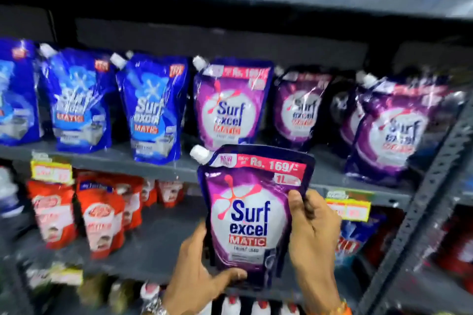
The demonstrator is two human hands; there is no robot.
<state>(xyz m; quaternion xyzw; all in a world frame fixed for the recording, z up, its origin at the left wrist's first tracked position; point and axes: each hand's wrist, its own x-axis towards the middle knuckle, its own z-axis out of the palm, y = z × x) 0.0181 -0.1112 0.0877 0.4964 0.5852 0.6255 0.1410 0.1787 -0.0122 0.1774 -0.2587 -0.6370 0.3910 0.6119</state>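
A purple detergent pouch (249, 212) with a white corner spout and a pink price band is held upright in front of the shelves. My left hand (197, 273) grips its lower left corner, thumb across the bottom front. My right hand (313, 235) grips its right edge, thumb on the front. Directly behind it, on the middle shelf (158, 165), stands a matching purple pouch (230, 105), and two similar purple pouches (299, 107) (394, 130) stand to its right.
Blue pouches (153, 110) stand at the left of the middle shelf. Red pouches (102, 215) fill the shelf below, with yellow price tags (52, 171) on the shelf edges. A grey perforated upright (419, 215) runs down the right side. White-capped bottles (261, 307) sit lowest.
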